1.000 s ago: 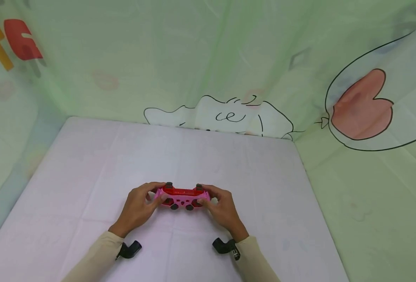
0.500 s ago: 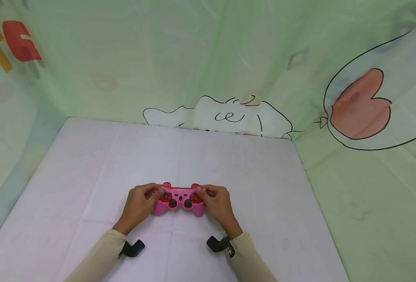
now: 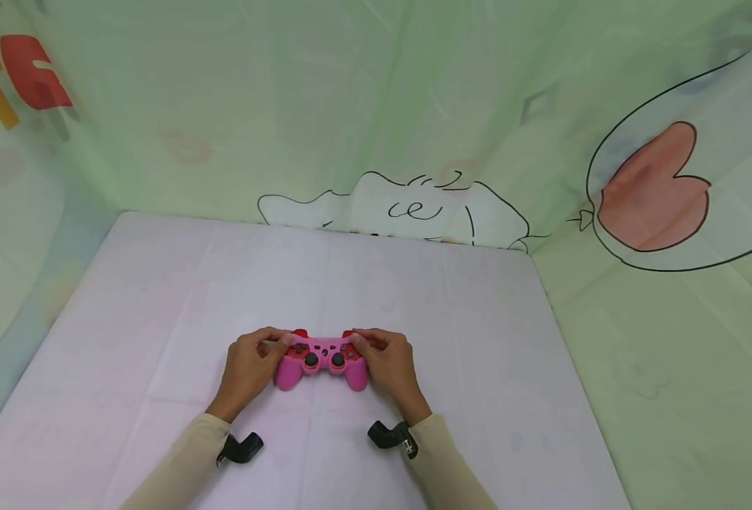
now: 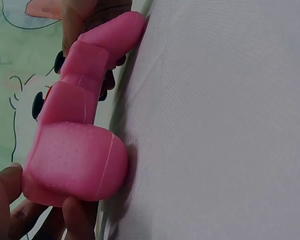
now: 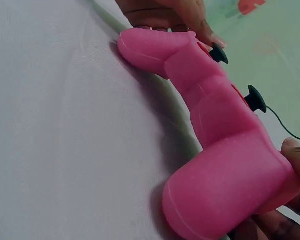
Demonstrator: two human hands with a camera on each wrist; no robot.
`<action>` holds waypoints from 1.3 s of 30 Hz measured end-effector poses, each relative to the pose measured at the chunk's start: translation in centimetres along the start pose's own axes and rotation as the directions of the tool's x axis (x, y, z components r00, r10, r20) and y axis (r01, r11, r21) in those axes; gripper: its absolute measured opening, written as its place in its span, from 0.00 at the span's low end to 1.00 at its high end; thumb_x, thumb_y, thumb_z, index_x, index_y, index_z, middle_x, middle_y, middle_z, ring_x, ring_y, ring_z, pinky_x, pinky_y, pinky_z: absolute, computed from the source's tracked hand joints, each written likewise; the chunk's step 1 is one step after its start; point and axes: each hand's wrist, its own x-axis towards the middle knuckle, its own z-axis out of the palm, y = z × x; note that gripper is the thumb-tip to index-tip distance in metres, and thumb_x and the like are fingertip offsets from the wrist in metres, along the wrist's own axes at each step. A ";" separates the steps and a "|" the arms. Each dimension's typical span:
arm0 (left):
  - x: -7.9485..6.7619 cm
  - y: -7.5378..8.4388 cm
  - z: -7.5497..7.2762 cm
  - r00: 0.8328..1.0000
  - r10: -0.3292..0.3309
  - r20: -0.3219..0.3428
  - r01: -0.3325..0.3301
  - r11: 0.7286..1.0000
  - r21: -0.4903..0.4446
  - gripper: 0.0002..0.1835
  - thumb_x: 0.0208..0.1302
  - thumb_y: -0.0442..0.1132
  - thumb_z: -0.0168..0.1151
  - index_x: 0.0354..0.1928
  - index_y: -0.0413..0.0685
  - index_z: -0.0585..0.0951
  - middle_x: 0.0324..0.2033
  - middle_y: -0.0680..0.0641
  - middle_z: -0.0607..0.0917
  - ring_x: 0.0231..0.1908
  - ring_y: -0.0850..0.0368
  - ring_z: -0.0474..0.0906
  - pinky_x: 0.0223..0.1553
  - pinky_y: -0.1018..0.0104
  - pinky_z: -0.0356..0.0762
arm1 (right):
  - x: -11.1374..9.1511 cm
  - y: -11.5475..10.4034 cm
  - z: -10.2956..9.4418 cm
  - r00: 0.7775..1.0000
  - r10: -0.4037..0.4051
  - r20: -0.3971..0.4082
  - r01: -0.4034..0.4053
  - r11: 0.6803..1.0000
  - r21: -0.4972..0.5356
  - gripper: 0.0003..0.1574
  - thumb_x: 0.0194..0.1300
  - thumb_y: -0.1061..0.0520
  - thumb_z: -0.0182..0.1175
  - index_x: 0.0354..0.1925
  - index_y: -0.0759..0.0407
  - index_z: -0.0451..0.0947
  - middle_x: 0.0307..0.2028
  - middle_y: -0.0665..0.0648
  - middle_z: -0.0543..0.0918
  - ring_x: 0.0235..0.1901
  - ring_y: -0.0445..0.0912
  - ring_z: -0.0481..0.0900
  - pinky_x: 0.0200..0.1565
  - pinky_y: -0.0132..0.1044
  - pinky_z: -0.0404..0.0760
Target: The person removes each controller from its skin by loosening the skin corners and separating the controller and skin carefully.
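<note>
A game controller in a pink cover (image 3: 324, 345) has red button faces and two black thumbsticks. Its grips point toward the person, low over the white cloth. At its left end, my left hand (image 3: 249, 363) pinches it, thumb on the face and fingers behind. My right hand (image 3: 390, 363) grips the opposite end in the same way. The left wrist view shows a dotted pink grip (image 4: 70, 160) close to the cloth, with left fingertips (image 4: 77, 220) under its side. In the right wrist view, the smooth pink grip (image 5: 225, 190) casts a shadow on the cloth.
White cloth (image 3: 222, 283) covers the table. Green printed sheets (image 3: 235, 106) rise behind and at both sides, with a heart balloon drawing (image 3: 656, 191) on the right. Black wrist cameras (image 3: 243, 448) sit below each hand.
The controller has tipped from showing its red top edge to showing its face, grips now toward the person. Both hands keep hold and have shifted slightly; the right has come a little left.
</note>
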 end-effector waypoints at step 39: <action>1.4 -0.9 -1.2 0.986 0.073 0.150 -0.067 0.997 -0.041 0.18 0.56 0.49 0.75 0.47 0.59 0.82 0.37 0.53 0.85 0.36 0.58 0.78 0.34 0.70 0.76 | 0.8 1.4 -2.2 0.973 -0.118 0.200 0.100 0.990 0.099 0.22 0.55 0.53 0.76 0.48 0.45 0.81 0.30 0.57 0.77 0.28 0.46 0.70 0.29 0.31 0.67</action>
